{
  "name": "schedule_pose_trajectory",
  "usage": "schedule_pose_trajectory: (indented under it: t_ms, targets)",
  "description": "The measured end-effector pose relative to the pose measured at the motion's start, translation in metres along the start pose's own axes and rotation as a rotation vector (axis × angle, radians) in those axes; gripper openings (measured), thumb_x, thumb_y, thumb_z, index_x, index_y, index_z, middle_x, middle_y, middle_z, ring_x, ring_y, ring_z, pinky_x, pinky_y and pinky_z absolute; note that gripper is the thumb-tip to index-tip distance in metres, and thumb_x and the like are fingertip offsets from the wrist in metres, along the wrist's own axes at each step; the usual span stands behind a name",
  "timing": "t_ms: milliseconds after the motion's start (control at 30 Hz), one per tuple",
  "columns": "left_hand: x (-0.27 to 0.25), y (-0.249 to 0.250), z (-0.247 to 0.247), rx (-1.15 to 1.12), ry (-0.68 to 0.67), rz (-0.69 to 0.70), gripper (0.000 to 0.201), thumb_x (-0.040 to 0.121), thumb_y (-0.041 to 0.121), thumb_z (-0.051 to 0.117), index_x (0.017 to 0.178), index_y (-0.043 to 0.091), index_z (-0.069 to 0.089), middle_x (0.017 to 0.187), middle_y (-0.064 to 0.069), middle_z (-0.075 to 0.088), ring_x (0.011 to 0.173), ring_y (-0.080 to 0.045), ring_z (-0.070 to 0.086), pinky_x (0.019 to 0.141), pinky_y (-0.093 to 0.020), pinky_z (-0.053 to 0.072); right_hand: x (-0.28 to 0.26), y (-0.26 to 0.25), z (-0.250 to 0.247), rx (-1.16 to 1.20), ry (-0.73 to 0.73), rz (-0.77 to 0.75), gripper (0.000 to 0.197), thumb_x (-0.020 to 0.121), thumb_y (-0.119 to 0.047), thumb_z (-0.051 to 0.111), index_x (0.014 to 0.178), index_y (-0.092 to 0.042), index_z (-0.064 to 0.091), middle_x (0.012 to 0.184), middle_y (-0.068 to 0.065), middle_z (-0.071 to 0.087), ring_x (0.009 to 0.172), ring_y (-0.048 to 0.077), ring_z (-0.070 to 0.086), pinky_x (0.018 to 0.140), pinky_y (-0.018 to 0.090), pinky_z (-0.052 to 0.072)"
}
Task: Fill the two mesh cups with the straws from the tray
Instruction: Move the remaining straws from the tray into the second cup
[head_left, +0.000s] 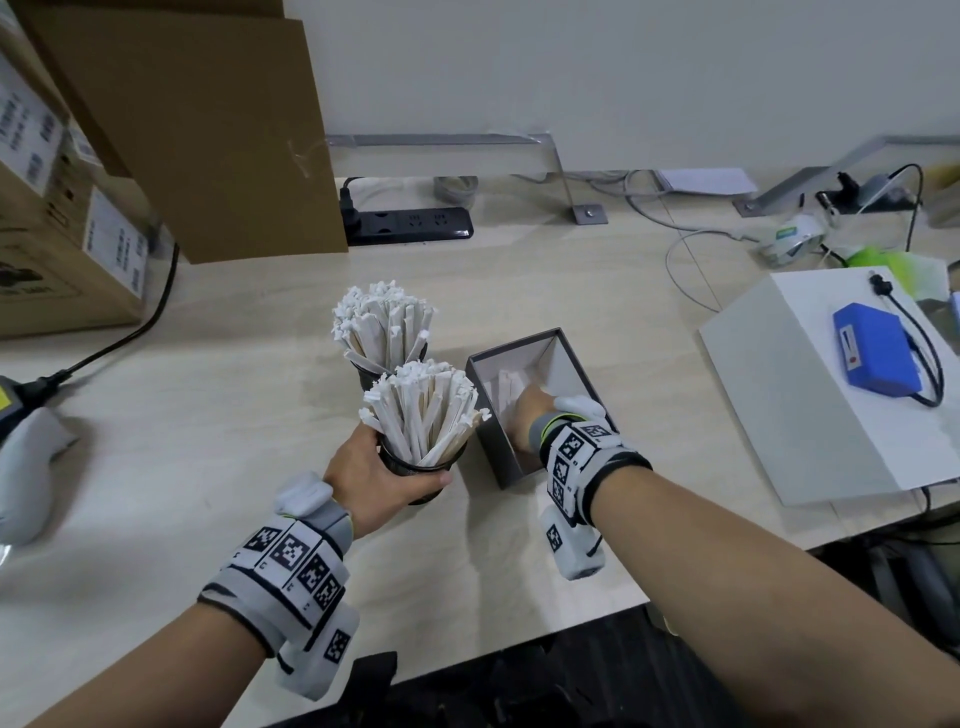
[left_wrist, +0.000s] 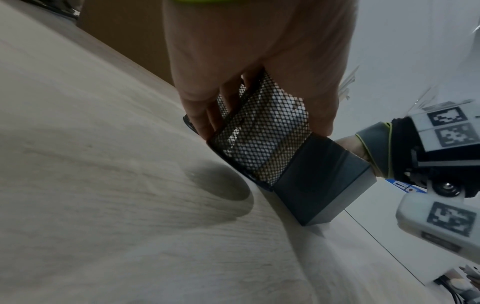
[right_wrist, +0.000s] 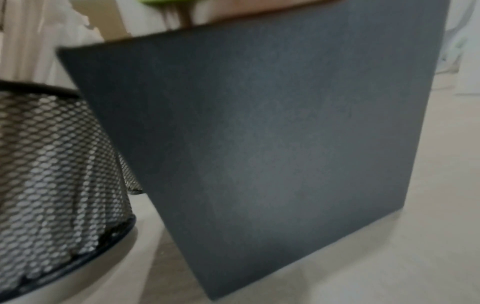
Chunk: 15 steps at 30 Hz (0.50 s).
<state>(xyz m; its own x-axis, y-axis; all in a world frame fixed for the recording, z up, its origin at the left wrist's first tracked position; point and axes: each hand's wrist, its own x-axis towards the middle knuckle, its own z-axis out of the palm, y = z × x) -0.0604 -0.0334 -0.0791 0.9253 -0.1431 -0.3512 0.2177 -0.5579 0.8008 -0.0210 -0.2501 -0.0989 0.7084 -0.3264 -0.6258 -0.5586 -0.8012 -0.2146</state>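
Two black mesh cups stand packed with white paper-wrapped straws. My left hand (head_left: 379, 467) grips the near cup (head_left: 415, 462) around its wall; in the left wrist view its fingers (left_wrist: 200, 115) curl around the mesh cup (left_wrist: 265, 131). The far cup (head_left: 371, 371) stands just behind it. To the right sits the dark grey tray (head_left: 493, 447), with a few straws (head_left: 506, 387) on its floor. My right hand (head_left: 530, 410) reaches down inside the tray toward them, its fingers hidden. The right wrist view shows only the tray's outer wall (right_wrist: 272, 133) and the cup (right_wrist: 57, 164).
A white box (head_left: 789, 415) with a blue battery pack (head_left: 878, 353) stands at the right. Cardboard boxes (head_left: 62, 249) and a cardboard sheet (head_left: 208, 130) fill the back left. A power strip (head_left: 410, 223) and cables lie along the wall.
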Motion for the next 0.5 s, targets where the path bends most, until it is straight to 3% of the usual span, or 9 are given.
schedule_pose_trajectory:
  t_ms: [100, 200, 267, 367, 433, 500]
  targets:
    - [0.0000, -0.0023, -0.0011, 0.004, 0.002, 0.001, 0.076, 0.053, 0.039, 0.091, 0.115, 0.026, 0.049, 0.093, 0.015, 0.058, 0.094, -0.014, 0.058, 0.081, -0.025, 0.042, -0.0096, -0.0036, -0.0052, -0.104, -0.055, -0.058, 0.031, 0.090, -0.014, 0.057, 0.118, -0.002, 0.060, 0.119, 0.017, 0.063, 0.109, 0.033, 0.061, 0.074, 0.030, 0.043]
    - [-0.0002, -0.0033, -0.0028, -0.015, 0.007, 0.004, 0.073, 0.054, 0.036, 0.091, 0.112, 0.029, 0.047, 0.092, 0.019, 0.056, 0.094, -0.013, 0.057, 0.081, -0.024, 0.041, -0.0102, -0.0055, -0.0064, -0.173, -0.136, -0.060, 0.024, 0.093, -0.014, 0.051, 0.110, -0.003, 0.063, 0.116, 0.012, 0.065, 0.106, 0.029, 0.062, 0.079, 0.028, 0.046]
    - [-0.0002, -0.0053, -0.0024, -0.025, 0.010, 0.002, 0.072, 0.054, 0.034, 0.091, 0.111, 0.030, 0.047, 0.093, 0.019, 0.057, 0.095, -0.013, 0.057, 0.082, -0.025, 0.041, -0.0070, -0.0075, -0.0068, -0.118, -0.141, 0.003, 0.020, 0.091, -0.014, 0.047, 0.088, -0.007, 0.066, 0.095, 0.012, 0.067, 0.088, 0.031, 0.064, 0.083, 0.034, 0.053]
    - [-0.0011, -0.0069, 0.0004, -0.030, 0.017, -0.006, 0.073, 0.055, 0.034, 0.091, 0.113, 0.027, 0.048, 0.095, 0.015, 0.058, 0.095, -0.013, 0.056, 0.082, -0.025, 0.040, -0.0047, -0.0064, -0.0071, -0.107, -0.159, -0.098, 0.026, 0.088, -0.008, 0.049, 0.063, -0.010, 0.057, 0.066, 0.006, 0.056, 0.071, 0.028, 0.053, 0.069, 0.029, 0.047]
    - [-0.0019, -0.0078, 0.0021, -0.027, 0.016, -0.010, 0.074, 0.054, 0.034, 0.091, 0.114, 0.026, 0.049, 0.098, 0.012, 0.059, 0.095, -0.013, 0.056, 0.082, -0.025, 0.041, -0.0058, -0.0063, -0.0080, -0.087, -0.238, -0.107, 0.026, 0.091, -0.008, 0.046, 0.068, -0.008, 0.057, 0.071, 0.006, 0.057, 0.075, 0.027, 0.053, 0.069, 0.029, 0.044]
    - [-0.0026, -0.0091, 0.0031, -0.024, 0.013, -0.009, 0.073, 0.054, 0.035, 0.091, 0.112, 0.028, 0.048, 0.097, 0.014, 0.059, 0.095, -0.013, 0.057, 0.082, -0.025, 0.041, -0.0065, -0.0070, -0.0078, -0.096, -0.297, -0.108, 0.022, 0.092, -0.011, 0.044, 0.090, -0.004, 0.064, 0.090, 0.011, 0.063, 0.084, 0.029, 0.058, 0.073, 0.032, 0.047]
